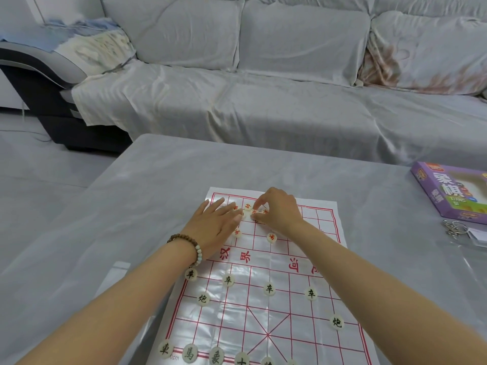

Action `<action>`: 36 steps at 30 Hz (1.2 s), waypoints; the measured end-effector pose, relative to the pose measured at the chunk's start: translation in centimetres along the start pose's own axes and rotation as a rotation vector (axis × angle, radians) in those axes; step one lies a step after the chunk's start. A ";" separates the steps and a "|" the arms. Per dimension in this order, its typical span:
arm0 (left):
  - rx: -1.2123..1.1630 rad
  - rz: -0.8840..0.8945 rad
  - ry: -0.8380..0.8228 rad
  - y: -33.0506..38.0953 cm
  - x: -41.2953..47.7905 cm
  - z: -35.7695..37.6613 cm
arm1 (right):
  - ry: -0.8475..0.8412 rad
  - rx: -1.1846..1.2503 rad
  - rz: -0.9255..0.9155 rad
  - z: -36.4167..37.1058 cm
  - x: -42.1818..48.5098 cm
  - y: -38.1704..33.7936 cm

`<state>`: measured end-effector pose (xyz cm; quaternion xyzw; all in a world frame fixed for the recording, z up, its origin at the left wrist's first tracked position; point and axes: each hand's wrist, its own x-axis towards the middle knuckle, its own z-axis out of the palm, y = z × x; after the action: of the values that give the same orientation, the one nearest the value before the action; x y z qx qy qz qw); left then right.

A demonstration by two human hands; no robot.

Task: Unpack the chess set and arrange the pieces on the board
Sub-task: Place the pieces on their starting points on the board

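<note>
Board [250,325] running lengthwise away, right hand [279,210] pinching red piece [255,207]

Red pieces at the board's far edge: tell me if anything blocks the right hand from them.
Nothing visible does. The fingers of the right hand curl onto the red pieces; the left hand lies flat beside them.

Soft, cool, even light fills the room and casts no hard shadows. The surface [158,193] carries a dull sheen. The glossy board [237,320] throws back white streaks of glare, strongest across its near half and along its left edge. The wide lens bows the sofa [263,101] and the surface's far edge. Black pieces [228,280] read crisply; the red pieces [271,237] at the board's far end look paler and softer.
</note>
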<state>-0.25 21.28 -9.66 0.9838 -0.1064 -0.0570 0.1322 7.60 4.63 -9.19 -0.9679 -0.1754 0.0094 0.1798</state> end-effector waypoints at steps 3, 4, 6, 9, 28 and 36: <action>-0.037 0.014 0.017 0.4 0.0 -0.3 | 0.074 0.162 -0.005 -1.6 -0.8 0.8; -0.047 0.018 0.014 0.8 0.1 -0.3 | 0.102 0.234 0.006 -2.4 -1.3 1.5; -0.049 0.045 0.006 1.7 0.3 -0.4 | 0.121 0.293 0.037 -3.8 -2.4 3.6; -0.055 0.098 -0.022 3.5 0.9 -0.2 | 0.142 0.264 0.125 -5.1 -3.9 7.7; 0.023 0.157 -0.037 7.2 2.3 1.6 | -0.065 0.084 0.129 -5.0 -6.9 12.4; -0.007 0.109 -0.029 6.5 1.5 0.8 | -0.056 0.074 0.134 -4.8 -7.2 12.6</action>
<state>-0.22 14.62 -8.76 0.9752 -0.1614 -0.0644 0.1369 5.47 -10.44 -9.48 -0.9695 -0.1145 0.0551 0.2096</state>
